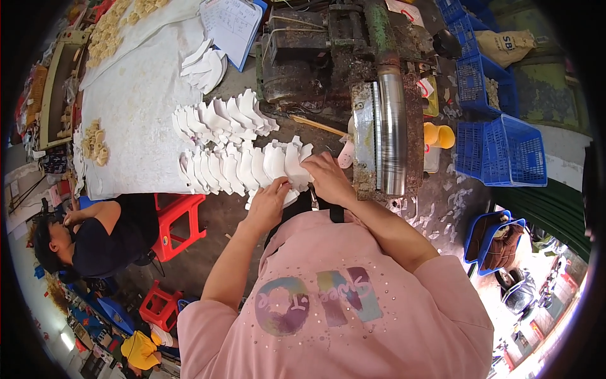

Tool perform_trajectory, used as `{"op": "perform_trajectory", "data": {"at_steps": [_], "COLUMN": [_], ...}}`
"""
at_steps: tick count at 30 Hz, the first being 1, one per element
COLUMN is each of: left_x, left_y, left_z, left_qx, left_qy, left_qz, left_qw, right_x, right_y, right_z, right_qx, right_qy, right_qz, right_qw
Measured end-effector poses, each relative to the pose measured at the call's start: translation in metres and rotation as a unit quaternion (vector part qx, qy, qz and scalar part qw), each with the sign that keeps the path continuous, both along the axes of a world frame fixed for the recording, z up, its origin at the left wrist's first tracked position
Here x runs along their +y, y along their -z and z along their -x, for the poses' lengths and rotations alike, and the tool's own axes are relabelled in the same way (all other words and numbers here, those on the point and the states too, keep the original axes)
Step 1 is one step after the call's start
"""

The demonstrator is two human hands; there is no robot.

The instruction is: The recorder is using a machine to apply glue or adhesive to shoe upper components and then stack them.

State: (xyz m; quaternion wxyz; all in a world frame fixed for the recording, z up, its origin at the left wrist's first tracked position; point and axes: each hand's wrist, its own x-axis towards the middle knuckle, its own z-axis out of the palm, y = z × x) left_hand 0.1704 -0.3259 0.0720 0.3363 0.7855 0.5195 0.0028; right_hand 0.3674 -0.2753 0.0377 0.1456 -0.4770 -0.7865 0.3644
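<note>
We note the near row of white pieces (237, 169) along the edge of the white-covered bench (139, 123), just before the wearer, each piece leaning on its neighbour; the overlap seems to hold the row together and leave every edge exposed. The left hand (267, 205), fingers bent, touches the row's near side; the right hand (328, 179) curls at its right end. Set so, the two appear to steady that end, though we cannot tell whether either grips a piece. A far row (224, 120) lies beyond, roughly parallel, presumably to keep the batches apart. Further off, we see a flatter white stack (205, 67) beside a blue clipboard (233, 28). The machine's steel roller (392, 132) stands to the right, near the right hand.
</note>
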Motion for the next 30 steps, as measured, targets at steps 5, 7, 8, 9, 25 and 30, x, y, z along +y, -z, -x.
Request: {"op": "perform_trajectory", "data": {"at_steps": [5,7,8,9,25,30], "left_x": [-0.005,-0.006,-0.007,-0.008,-0.012,-0.011], "left_y": [0.005,0.005,0.005,0.003,0.007,0.005], "left_z": [-0.001,-0.001,-0.001,-0.001,0.015,0.017], "left_qx": [0.026,0.026,0.024,0.025,-0.023,-0.013], "left_qy": [0.004,0.001,-0.001,-0.002,-0.043,-0.038], "left_qz": [0.004,0.023,0.042,0.043,0.089,0.095], "left_qw": [1.000,0.999,0.999,0.999,0.995,0.995], "right_x": [0.001,0.003,0.005,0.007,0.006,0.000], "right_y": [0.001,0.002,0.002,0.001,-0.001,-0.001], "right_z": [0.009,0.016,0.017,0.018,0.026,0.026], "right_qx": [0.018,-0.044,-0.043,-0.071,-0.092,-0.103], "right_qy": [-0.065,-0.114,-0.115,-0.128,-0.199,-0.194], "right_qz": [-0.013,0.041,0.041,0.051,0.004,0.021], "right_qw": [0.998,0.992,0.992,0.988,0.976,0.975]}}
